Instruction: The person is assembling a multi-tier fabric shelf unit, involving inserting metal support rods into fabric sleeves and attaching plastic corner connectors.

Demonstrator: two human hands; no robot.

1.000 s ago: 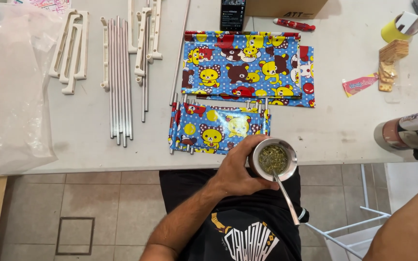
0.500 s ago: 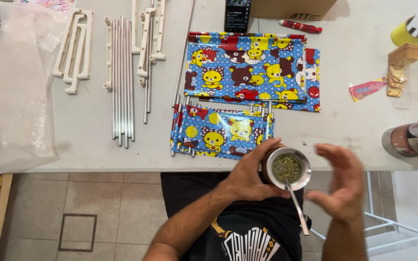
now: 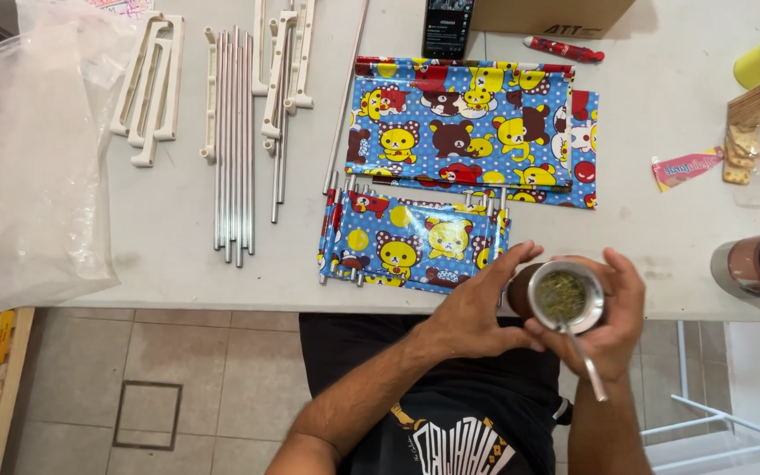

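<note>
Both hands, left [image 3: 472, 317] and right [image 3: 613, 321], cup a metal-rimmed cup [image 3: 565, 296] of green herb with a metal straw [image 3: 587, 365], just below the folded cartoon-print fabric [image 3: 411, 242] at the counter [image 3: 178, 264] edge.

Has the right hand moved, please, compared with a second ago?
Yes. The right hand, out of view before, has come in from the right and now cups the cup at the table edge, opposite the left hand.

Blue fabric panels [image 3: 464, 123] show yellow and brown cartoon bears; the metal-rimmed cup [image 3: 565, 296] holds seemingly green herb.
</note>
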